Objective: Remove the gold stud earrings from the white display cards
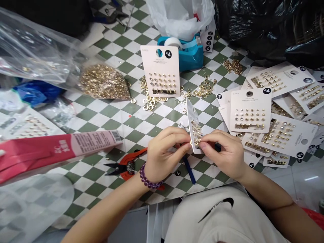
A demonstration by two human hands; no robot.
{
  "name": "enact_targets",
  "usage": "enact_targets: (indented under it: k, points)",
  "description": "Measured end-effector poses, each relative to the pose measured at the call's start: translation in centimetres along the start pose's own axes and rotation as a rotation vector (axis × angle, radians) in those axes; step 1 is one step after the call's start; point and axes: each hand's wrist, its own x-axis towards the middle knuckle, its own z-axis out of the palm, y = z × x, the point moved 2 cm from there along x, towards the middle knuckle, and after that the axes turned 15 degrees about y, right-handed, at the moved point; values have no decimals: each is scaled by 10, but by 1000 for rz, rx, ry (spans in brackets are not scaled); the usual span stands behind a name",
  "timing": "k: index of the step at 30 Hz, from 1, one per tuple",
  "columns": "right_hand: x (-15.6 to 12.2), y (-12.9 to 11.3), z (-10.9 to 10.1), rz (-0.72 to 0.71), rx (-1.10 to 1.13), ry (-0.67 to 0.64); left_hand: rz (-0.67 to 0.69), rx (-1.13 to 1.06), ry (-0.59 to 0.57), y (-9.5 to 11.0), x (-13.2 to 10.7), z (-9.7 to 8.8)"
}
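An earring card [194, 126] stands nearly edge-on to me, with rows of small gold studs on its right face. My left hand [165, 153], wearing a purple bead bracelet, pinches near its lower left side; whether a small part is also in those fingers is hidden. On the other side, my right hand [224, 152] grips the lower edge of the same card at its bottom row. Another earring card [162, 64] leans upright against a teal tape dispenser [192, 55]. Loose gold hoop earrings [205, 87] lie behind the held card.
Many filled earring cards [250, 104] are piled at the right. Orange-handled pliers [129, 165] and a blue tool handle [189, 170] lie by my left hand. A bag of gold pieces [103, 82], a pink carton [60, 148] and black plastic bags [273, 30] surround the work spot.
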Motion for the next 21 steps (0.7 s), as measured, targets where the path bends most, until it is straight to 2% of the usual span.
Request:
enact_targets:
  k: [7,11,15,18,21]
  points:
    - [2,-9,-1,-21,115,-3,-2,-134,49,6,-1,-4]
    - [2,-13,-2,3,165,-11,-148,-205,93,8,-1,-4]
    - [2,-12,-5,22,233,-17,-306,-337,82,11,-1,-4]
    - [1,-5,-6,137,247,-58,-380,-374,70,8,-2,-5]
    - [-1,1,-4,282,351,-176,-382,-302,91,1,-1,-8]
